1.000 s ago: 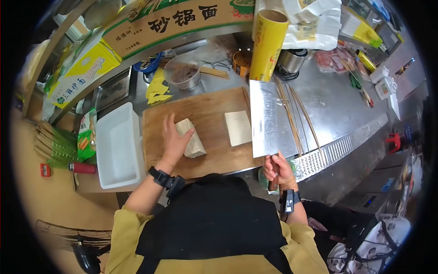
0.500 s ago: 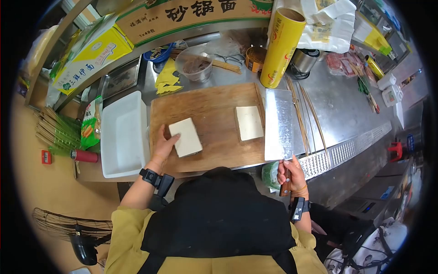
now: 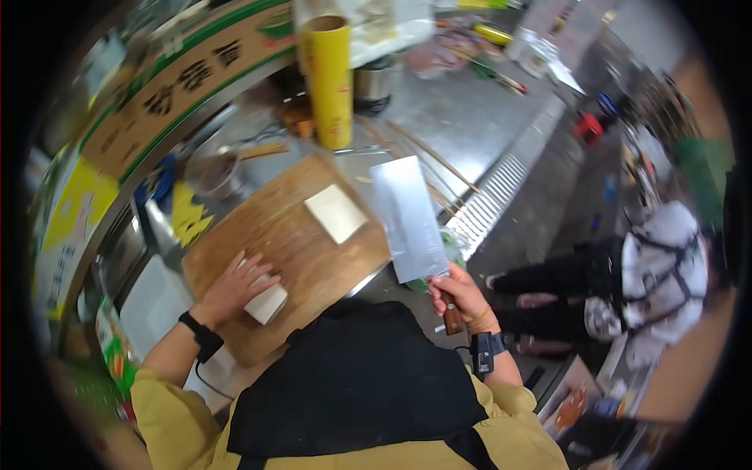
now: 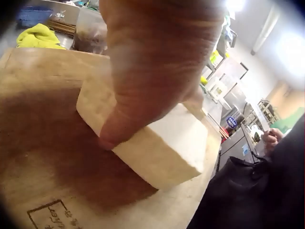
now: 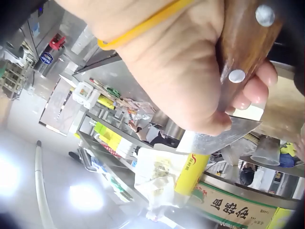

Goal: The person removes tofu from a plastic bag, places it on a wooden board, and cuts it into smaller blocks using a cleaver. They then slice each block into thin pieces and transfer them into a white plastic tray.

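Observation:
My left hand [image 3: 235,286] lies over a pale tofu block [image 3: 268,304] near the left side of the wooden cutting board [image 3: 254,215]. In the left wrist view the thumb presses one long side of the tofu, and the other fingers reach over its far side, mostly hidden. A second tofu block [image 3: 335,213] sits flat toward the board's right end. Off the board's right edge, my right hand [image 3: 464,294] grips a cleaver [image 3: 405,223] by its riveted wooden handle [image 5: 245,47], with the broad blade pointing away from me.
A white tub [image 3: 153,301] stands left of the board. Behind it are a yellow cloth [image 3: 189,215], a clear plastic bowl [image 3: 213,168] and an upright yellow roll [image 3: 329,86]. Thin skewers [image 3: 431,153] lie right of the board. Another person [image 3: 658,266] is at the far right.
The head view has swung right. The left tofu block turned from tilted to broad face up by half a second ago; my left hand has since moved from its edge to over it. The cleaver stays held.

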`<state>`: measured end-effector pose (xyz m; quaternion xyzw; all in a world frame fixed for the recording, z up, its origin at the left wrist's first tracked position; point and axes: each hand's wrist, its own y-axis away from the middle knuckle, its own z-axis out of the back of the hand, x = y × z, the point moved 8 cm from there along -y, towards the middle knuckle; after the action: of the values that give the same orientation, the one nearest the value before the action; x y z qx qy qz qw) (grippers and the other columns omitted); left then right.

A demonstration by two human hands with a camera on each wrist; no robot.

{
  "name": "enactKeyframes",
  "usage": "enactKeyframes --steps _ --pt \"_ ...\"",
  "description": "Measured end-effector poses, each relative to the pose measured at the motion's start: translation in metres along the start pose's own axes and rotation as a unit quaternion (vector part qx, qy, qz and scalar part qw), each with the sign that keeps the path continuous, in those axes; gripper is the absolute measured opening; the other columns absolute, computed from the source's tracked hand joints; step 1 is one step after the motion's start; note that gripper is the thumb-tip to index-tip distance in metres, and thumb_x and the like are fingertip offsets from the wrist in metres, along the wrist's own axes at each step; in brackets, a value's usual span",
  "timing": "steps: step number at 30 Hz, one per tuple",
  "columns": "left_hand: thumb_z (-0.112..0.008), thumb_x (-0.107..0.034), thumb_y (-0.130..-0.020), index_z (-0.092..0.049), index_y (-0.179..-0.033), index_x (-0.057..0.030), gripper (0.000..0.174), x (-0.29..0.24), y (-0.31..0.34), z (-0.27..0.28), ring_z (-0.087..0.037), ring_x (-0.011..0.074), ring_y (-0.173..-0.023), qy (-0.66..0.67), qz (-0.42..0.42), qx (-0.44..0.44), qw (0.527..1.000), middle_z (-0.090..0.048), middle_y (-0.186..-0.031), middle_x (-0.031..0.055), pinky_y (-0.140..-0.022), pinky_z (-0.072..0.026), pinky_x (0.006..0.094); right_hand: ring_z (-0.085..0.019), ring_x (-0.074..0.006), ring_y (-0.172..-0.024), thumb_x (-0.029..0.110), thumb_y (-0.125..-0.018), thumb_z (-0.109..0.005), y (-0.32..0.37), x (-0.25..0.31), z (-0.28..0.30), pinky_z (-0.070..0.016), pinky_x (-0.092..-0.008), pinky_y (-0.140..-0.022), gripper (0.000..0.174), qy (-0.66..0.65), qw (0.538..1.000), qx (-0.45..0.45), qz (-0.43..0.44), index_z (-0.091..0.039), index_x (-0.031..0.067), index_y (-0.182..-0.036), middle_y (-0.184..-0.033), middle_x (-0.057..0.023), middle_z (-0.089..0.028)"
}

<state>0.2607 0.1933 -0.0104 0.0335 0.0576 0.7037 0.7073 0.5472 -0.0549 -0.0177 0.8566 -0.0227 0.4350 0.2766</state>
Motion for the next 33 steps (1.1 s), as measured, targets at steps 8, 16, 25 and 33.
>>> enactKeyframes --steps 8,16,25,33 --pt "-0.070 -0.009 -0.068 -0.045 -0.141 -0.0218 0.078 -0.003 -0.001 0.022 -0.052 0.0294 -0.109 0.138 -0.074 0.010 0.988 -0.055 -0.113 0.0106 -0.106 -0.0331 0.0487 -0.052 -0.0126 -0.045 0.010 -0.093 -0.056 0.041 -0.039 0.005 -0.0483 -0.0272 -0.042 0.016 -0.018 0.997 -0.067 0.024 -0.052 0.0032 -0.108 -0.067 -0.0042 -0.053" --pt "-0.077 -0.023 -0.063 -0.027 -0.150 -0.0171 0.101 0.023 -0.012 0.018 -0.049 0.0324 -0.107 0.171 0.246 -0.086 0.950 -0.051 -0.112 0.0128 -0.092 -0.0366 0.0451 -0.051 -0.0131 -0.045 0.011 -0.093 -0.056 0.011 -0.015 -0.014 -0.0477 -0.0267 -0.042 0.013 0.038 0.999 -0.011 0.025 -0.052 0.0023 -0.102 -0.068 -0.0049 -0.053" --pt "-0.080 -0.030 -0.070 -0.022 -0.150 -0.0128 0.100 0.013 -0.031 -0.009 -0.040 0.0371 -0.128 0.219 0.425 -0.217 0.851 -0.043 -0.137 0.0193 -0.112 -0.0244 0.0501 -0.054 -0.0113 -0.050 0.015 -0.098 -0.052 -0.064 0.007 -0.105 -0.0480 -0.0244 -0.050 0.015 0.185 0.973 0.122 0.062 -0.052 0.0022 -0.105 -0.075 -0.0035 -0.056" --pt "-0.057 -0.014 -0.095 -0.038 -0.141 -0.0009 0.052 0.005 0.055 -0.119 -0.046 0.0289 -0.127 0.805 0.404 -0.381 0.209 -0.041 -0.142 0.0150 -0.108 -0.0385 0.0412 -0.053 -0.0076 -0.048 0.014 -0.100 -0.048 -0.076 -0.040 -0.164 -0.0447 -0.0213 -0.043 0.013 0.316 0.940 0.129 0.008 -0.048 0.0020 -0.096 -0.077 -0.0050 -0.061"
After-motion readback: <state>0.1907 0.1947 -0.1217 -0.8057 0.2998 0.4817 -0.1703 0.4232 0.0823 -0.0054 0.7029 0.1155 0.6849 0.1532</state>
